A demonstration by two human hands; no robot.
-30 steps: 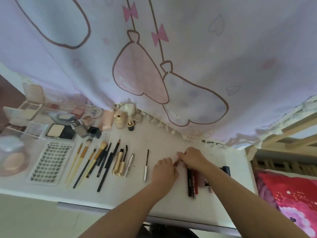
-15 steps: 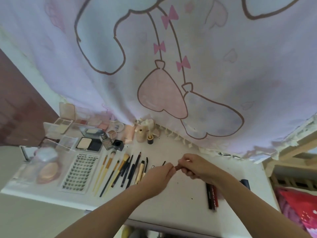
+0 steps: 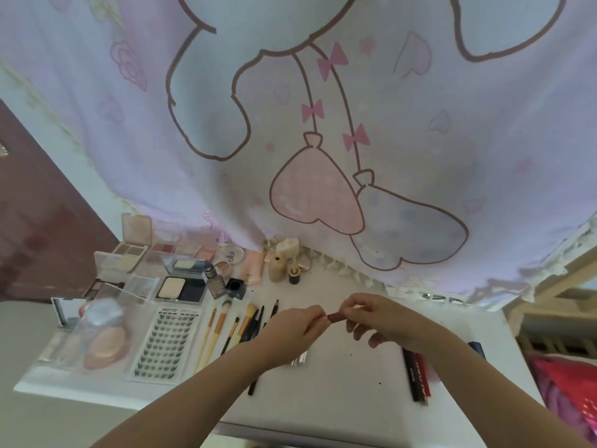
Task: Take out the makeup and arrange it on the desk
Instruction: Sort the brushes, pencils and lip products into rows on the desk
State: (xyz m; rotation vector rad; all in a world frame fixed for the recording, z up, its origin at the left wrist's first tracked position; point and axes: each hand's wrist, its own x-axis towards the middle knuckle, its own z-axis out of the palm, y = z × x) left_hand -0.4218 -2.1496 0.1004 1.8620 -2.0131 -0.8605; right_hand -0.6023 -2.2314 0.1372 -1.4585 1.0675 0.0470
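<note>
Above the white desk [image 3: 339,396] both my hands hold one short dark-red stick, a lip pencil or lipstick [image 3: 336,316]. My left hand [image 3: 297,324] pinches its left end, my right hand [image 3: 374,315] pinches its right end. Below my left forearm lies a row of makeup brushes and pencils [image 3: 232,328]. A lash tray marked XOYO [image 3: 164,344] lies left of them. Palettes and compacts [image 3: 155,266] stand at the back left. Black and red tubes [image 3: 418,376] lie under my right forearm.
A pink printed curtain [image 3: 323,124] hangs over the desk's back edge. Small beige bottles [image 3: 281,263] stand under its hem. A clear box with a powder puff [image 3: 103,337] sits at the left end. Red bedding [image 3: 575,399] lies off the right end.
Both hands lifted off the desk with the small dark-red stick held between them. The camera tilted upward, showing more curtain and less of the desk front.
</note>
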